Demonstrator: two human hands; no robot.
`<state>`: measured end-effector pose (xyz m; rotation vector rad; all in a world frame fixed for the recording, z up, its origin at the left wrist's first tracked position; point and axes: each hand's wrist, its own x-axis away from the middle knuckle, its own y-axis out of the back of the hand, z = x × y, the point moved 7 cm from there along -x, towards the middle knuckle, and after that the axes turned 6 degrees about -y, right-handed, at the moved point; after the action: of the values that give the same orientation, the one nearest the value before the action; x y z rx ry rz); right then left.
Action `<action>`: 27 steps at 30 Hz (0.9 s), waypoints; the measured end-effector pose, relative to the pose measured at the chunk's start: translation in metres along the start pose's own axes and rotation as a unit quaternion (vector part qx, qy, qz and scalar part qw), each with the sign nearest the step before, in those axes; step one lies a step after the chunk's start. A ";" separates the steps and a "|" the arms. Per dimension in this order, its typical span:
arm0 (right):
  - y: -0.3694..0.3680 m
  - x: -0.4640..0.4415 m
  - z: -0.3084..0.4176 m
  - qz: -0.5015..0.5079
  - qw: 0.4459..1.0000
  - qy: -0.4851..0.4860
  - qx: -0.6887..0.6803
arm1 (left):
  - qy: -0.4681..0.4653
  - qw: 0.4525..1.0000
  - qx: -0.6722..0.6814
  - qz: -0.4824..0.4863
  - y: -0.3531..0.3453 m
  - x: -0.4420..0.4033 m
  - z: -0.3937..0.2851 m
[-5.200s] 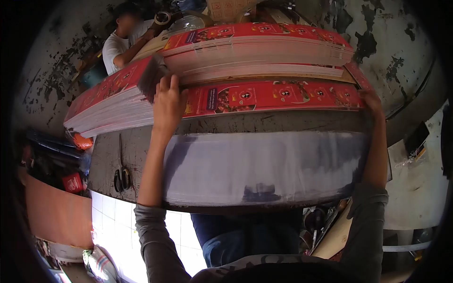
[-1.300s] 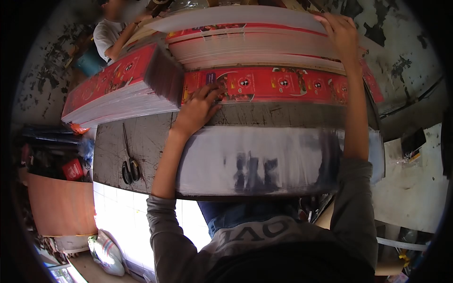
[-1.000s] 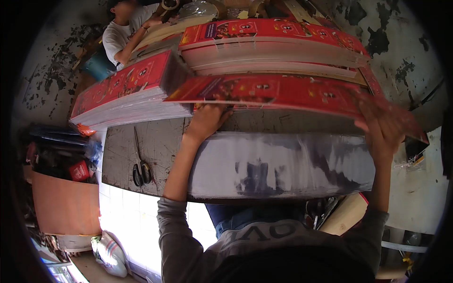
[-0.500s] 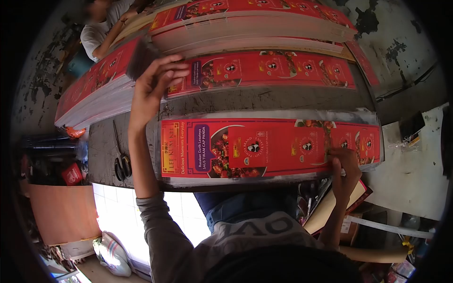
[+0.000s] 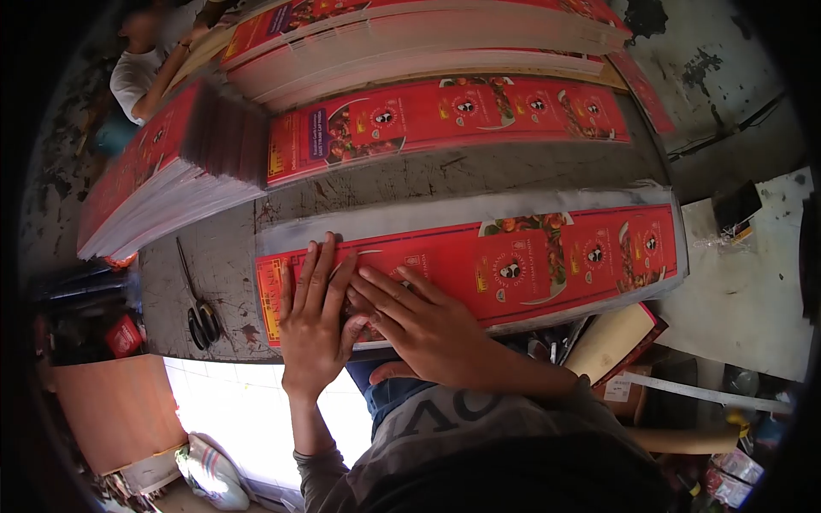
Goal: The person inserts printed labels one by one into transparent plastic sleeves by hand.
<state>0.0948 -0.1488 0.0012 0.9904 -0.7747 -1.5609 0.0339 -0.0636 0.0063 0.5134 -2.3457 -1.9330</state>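
A long red printed banner [image 5: 590, 227] lies on a thin stack at the table's near edge, with a clear plastic margin along its far side. Spread flat on its left part is my left hand [image 5: 316, 312], fingers pointing away from me. My right hand [image 5: 428, 321] rests beside it, fingers stretched out and angled left, nearly touching the left hand. Together the hands cover some of the banner's print. Beyond a strip of bare tabletop, a second red banner [image 5: 462, 111] lies roughly parallel, with no hand on it.
A tall stack of red banners [image 5: 141, 167] stands at the left, and more stacked banners [image 5: 419, 51] sit at the back. Black scissors [image 5: 203, 321] lie on the worn table [image 5: 222, 282] at left. Another person [image 5: 145, 73] is at the far left.
My left hand has come down from near the far banner onto the near one. My right hand has slid left from the banner's right part. The view has shifted slightly.
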 end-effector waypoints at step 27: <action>0.147 0.193 -0.219 -0.178 0.832 -0.461 0.250 | 0.243 0.946 0.151 -0.149 0.007 0.037 0.067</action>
<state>0.3415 -0.3640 -0.0048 0.7087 -1.8270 -2.2545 -0.0192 -0.0100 -0.0074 1.2690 -2.3202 -1.3120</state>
